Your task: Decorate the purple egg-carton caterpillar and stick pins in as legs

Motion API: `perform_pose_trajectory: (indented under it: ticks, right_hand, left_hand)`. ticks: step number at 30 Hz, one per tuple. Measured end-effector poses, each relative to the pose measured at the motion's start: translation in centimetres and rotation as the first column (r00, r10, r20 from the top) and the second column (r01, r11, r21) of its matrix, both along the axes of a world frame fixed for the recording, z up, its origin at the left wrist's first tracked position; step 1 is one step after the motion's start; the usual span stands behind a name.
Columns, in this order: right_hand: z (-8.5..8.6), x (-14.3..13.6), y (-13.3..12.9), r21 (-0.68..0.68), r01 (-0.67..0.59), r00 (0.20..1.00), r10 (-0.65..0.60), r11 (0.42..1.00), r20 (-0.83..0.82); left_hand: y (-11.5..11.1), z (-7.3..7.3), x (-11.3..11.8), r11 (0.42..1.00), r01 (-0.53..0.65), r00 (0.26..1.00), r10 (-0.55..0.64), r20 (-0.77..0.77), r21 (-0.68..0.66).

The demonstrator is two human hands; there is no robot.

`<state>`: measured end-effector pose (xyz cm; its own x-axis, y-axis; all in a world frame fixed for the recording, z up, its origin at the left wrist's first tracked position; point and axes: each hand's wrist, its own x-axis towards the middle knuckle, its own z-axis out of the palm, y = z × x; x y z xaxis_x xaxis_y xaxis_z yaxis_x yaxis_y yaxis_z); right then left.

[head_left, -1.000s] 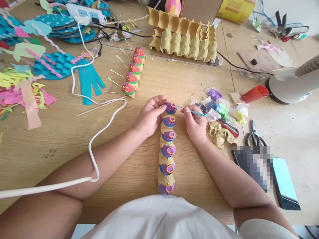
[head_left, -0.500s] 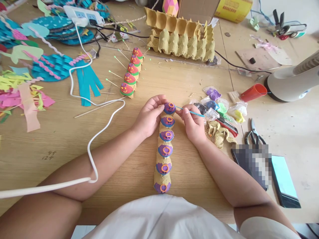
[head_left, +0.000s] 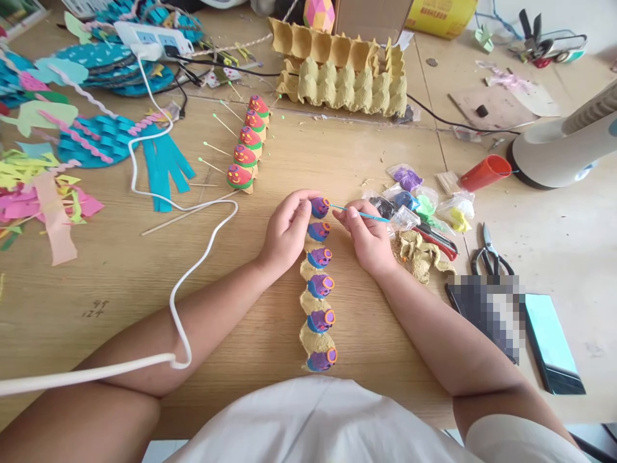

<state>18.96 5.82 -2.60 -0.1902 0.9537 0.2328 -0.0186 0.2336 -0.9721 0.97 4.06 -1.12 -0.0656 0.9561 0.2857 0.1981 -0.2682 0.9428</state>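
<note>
Head view: left hand [head_left: 289, 228] steadying egg-carton strip [head_left: 315, 302]; right hand [head_left: 369, 238] gripping blue tool [head_left: 364, 214].

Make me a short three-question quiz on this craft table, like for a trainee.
1. True or false: the right hand holds a thin blue tool.
2. Which is at the far end of the beige cardboard egg-carton strip between the forearms? a) white power strip; b) black-handled metal scissors; c) left hand.
3. Fill in: that strip has ___ purple-and-blue domes.

Key: 1 true; 2 c; 3 six.
</note>
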Motion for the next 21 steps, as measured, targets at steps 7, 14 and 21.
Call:
perform_pose_trajectory:
  ticks: [7, 14, 21]
  right_hand:
    - [-0.1, -0.1, 0.0, -0.025, 0.039, 0.999, -0.039, 0.999, -0.013]
    - [-0.1, 0.0, 0.0, -0.030, 0.029, 1.000, -0.029, 0.999, -0.011]
    - [0.4, -0.1, -0.3, 0.007, -0.063, 0.998, 0.063, 0.998, 0.008]
  left_hand:
    - [-0.5, 0.2, -0.3, 0.995, -0.100, 0.989, 0.103, -0.110, 0.031]
    - [-0.4, -0.4, -0.2, 0.993, -0.118, 0.992, 0.119, 0.034, -0.030]
    - [-0.5, -1.3, 0.8, 0.984, -0.035, 0.944, 0.091, 0.318, -0.177]
